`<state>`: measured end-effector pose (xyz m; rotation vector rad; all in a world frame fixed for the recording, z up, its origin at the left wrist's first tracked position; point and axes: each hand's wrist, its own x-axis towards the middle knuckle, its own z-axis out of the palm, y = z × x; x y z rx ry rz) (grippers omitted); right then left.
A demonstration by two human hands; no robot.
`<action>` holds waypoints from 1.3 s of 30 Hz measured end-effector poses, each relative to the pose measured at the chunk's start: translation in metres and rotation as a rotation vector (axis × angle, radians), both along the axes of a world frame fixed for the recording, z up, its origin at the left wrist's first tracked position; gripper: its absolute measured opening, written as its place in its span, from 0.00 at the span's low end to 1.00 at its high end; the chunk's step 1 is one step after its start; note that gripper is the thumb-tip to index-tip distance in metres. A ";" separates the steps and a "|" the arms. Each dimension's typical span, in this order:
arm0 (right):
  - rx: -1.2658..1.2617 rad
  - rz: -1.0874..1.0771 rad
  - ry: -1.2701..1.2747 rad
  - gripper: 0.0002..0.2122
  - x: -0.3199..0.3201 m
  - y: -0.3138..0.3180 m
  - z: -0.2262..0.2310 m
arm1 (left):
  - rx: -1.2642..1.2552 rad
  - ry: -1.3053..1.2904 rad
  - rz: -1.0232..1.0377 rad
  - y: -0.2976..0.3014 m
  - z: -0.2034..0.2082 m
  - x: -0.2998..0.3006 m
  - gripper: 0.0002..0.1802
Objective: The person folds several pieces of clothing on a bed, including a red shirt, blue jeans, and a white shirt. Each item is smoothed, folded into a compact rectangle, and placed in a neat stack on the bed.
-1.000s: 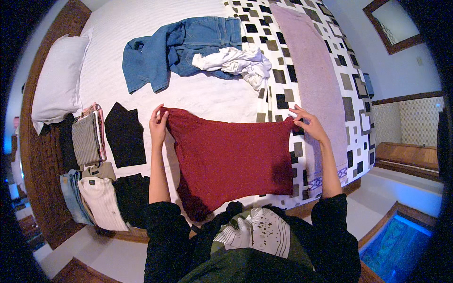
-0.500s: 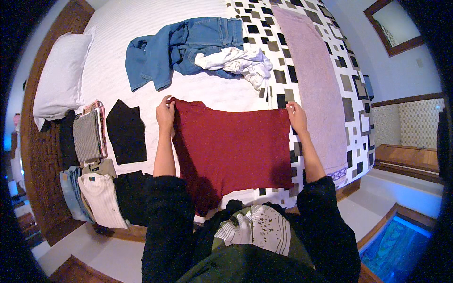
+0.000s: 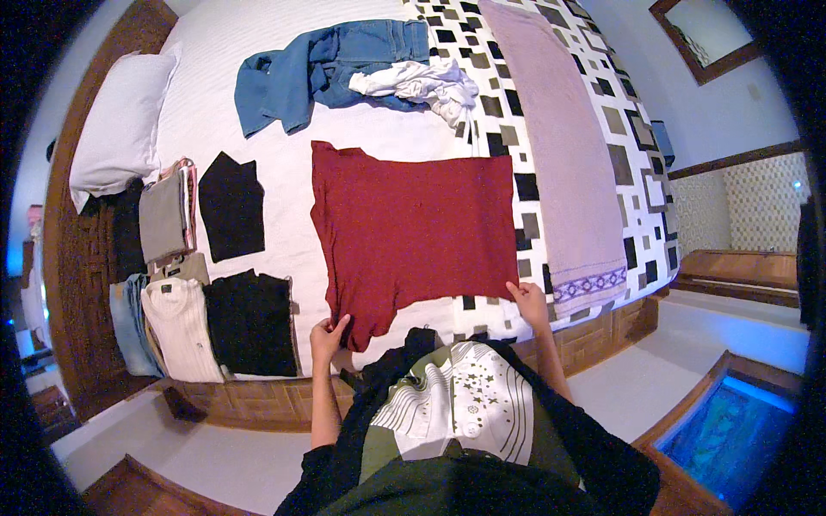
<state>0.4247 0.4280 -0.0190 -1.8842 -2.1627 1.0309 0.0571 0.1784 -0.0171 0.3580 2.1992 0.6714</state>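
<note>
A dark red T-shirt (image 3: 422,219) lies spread sideways on the bed, its sleeve end to the left and its straight hem to the right. My left hand (image 3: 327,341) pinches the edge of the near sleeve at the shirt's lower left. At the near right corner of the hem, my right hand (image 3: 528,304) holds the cloth between thumb and fingers. The far edge of the shirt rests flat on the sheet, with no hand on it.
Blue jeans (image 3: 331,64) and a crumpled white garment (image 3: 422,86) lie beyond the shirt. Folded black (image 3: 231,206), grey (image 3: 163,219), white (image 3: 176,331) and denim (image 3: 133,327) clothes stand leftward, near a pillow (image 3: 125,120). A pink towel (image 3: 568,163) crosses the patterned cover on the right.
Both hands have moved from the shirt's far corners to its near corners. The shirt now lies flatter on the bed. The whole view has shifted slightly.
</note>
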 end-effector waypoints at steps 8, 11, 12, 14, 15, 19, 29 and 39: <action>-0.299 -0.374 0.697 0.12 0.018 0.003 -0.024 | 0.573 0.038 0.262 -0.010 -0.002 0.024 0.16; -0.316 -0.468 0.901 0.16 0.010 0.003 -0.012 | 0.700 0.204 0.313 0.006 0.015 0.022 0.17; -0.295 -0.466 0.933 0.15 0.004 0.006 -0.004 | 0.728 0.207 0.321 0.012 0.022 0.019 0.17; -0.155 -0.364 0.879 0.11 0.009 0.019 -0.014 | 0.701 0.342 0.277 0.032 0.024 0.006 0.15; -0.211 -0.344 0.858 0.11 0.003 0.027 -0.007 | 0.721 0.246 0.335 0.041 0.030 -0.003 0.15; -0.329 -0.282 0.831 0.13 -0.020 0.066 0.022 | 0.786 0.136 0.380 0.089 0.026 -0.056 0.14; -0.028 -0.146 0.307 0.19 -0.052 0.127 -0.014 | 0.666 0.181 0.171 0.120 -0.032 -0.118 0.20; -0.227 -0.086 0.232 0.21 -0.037 0.081 -0.011 | 0.437 -0.069 0.047 0.113 -0.023 -0.093 0.10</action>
